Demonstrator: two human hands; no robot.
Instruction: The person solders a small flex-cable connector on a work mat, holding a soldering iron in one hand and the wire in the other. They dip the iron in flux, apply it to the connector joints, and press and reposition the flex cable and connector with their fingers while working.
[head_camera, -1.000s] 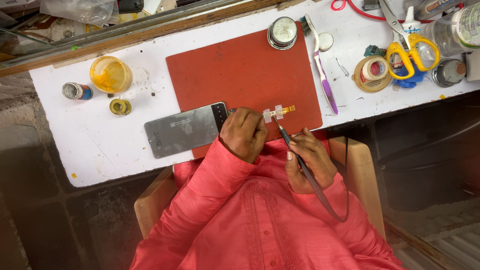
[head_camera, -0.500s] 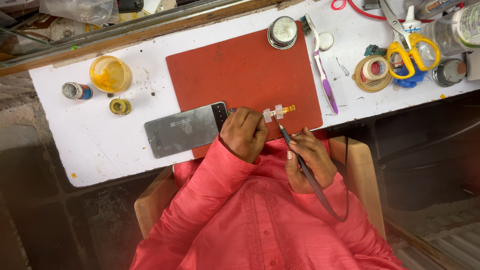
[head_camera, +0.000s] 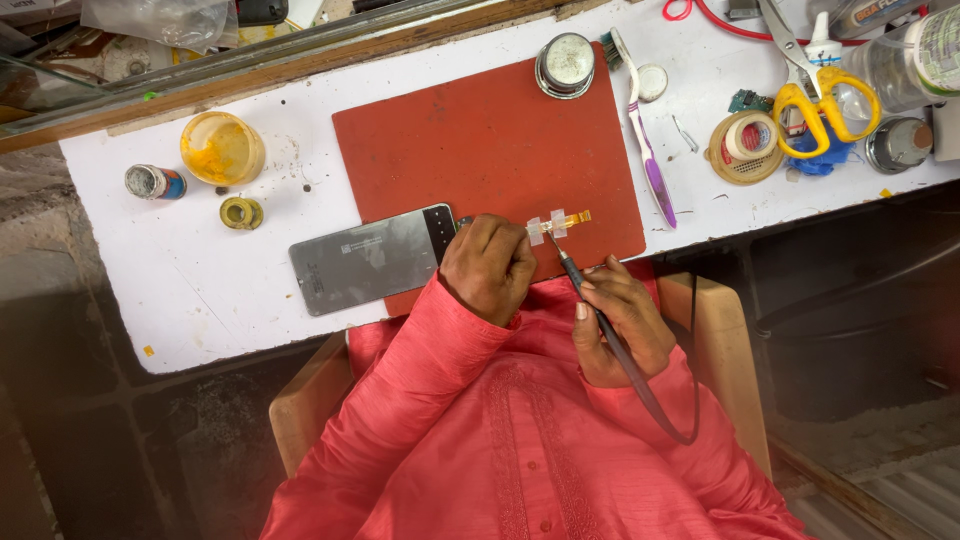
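Nothing shifted since the earlier frames: left hand (head_camera: 490, 267) still curled shut, pressing down the right end of the grey phone panel (head_camera: 372, 259), right hand (head_camera: 622, 325) still clamped around the dark corded iron (head_camera: 600, 315), tip just beside the taped orange flex strip (head_camera: 560, 221). Best done with the panel pinned flat and only the tip touching the strip, briefly and lightly. Panel lying at the near edge of the red mat (head_camera: 480, 140) on the white desk (head_camera: 180, 300), long axis running left to right, strip end pointing right.
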